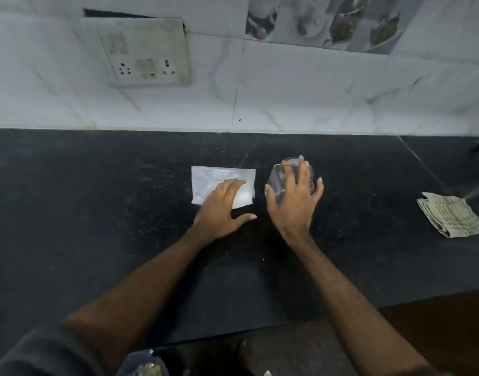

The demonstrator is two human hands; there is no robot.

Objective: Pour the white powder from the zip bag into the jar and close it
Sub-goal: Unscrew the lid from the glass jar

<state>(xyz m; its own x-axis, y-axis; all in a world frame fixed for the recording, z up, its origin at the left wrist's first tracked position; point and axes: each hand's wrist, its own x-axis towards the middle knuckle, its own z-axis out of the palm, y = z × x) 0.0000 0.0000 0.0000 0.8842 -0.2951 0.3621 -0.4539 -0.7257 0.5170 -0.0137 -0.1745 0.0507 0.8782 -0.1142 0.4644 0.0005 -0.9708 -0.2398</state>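
Black speckled stone forms the bench (97, 213), on which both of the task's things are found. The left grip (222, 207) is laid flat on the near part of the bag (219, 177), its fingers nearly straight and close together, its thumb stretched out to the right over bare bench; nothing is pinched by it. The bag is seen lying flat, with most of its clear plastic showing beyond and to the left of the fingertips, and the powder (243, 198) is gathered as a white patch in the corner just right of those fingers. The right grip (295, 196) is spread wide and curved down over the jar (276, 177), the thumb set against its left side and the little finger against its right, so that the jar is held from above. Clear glass is seen under and to the left of the palm, but the jar's top is blurred and largely covered. The bag and jar are kept just apart, between the two grips. A folded newspaper (452, 215) is left well to the right of the right grip. Beyond both grips a white tiled wall (314, 90) is met, with a socket plate (148, 55) set in it above the left grip.
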